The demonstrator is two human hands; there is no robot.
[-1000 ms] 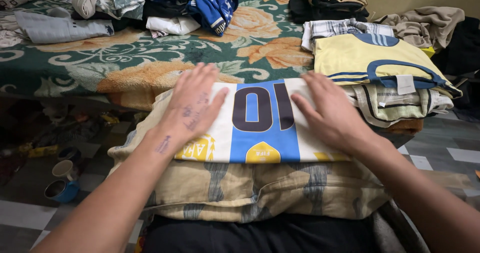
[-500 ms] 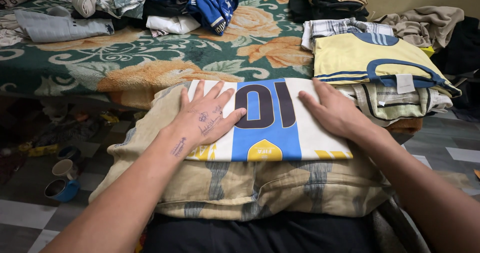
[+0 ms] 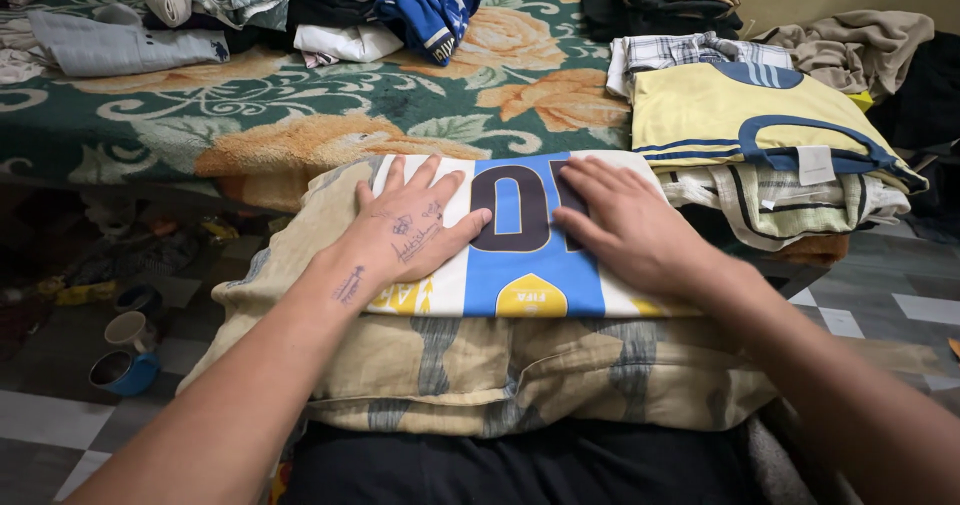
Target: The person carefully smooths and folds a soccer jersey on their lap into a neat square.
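Note:
A folded white and blue striped sports shirt (image 3: 520,265) with dark numerals lies on a beige patterned pillow (image 3: 480,375) across my lap. My left hand (image 3: 410,230) rests flat on the shirt's left half, fingers spread. My right hand (image 3: 625,225) presses flat on the middle and right part, fingers together and pointing left. Neither hand grips anything.
A bed with a green floral blanket (image 3: 300,115) lies ahead. A stack of folded clothes topped by a yellow shirt (image 3: 740,125) sits at the right. Unfolded clothes (image 3: 300,5) pile at the back. Two cups (image 3: 125,350) stand on the tiled floor at the left.
Both hands have slid inward over the shirt toward its middle, the right hand moving left across the numerals. The shirt stays on the pillow.

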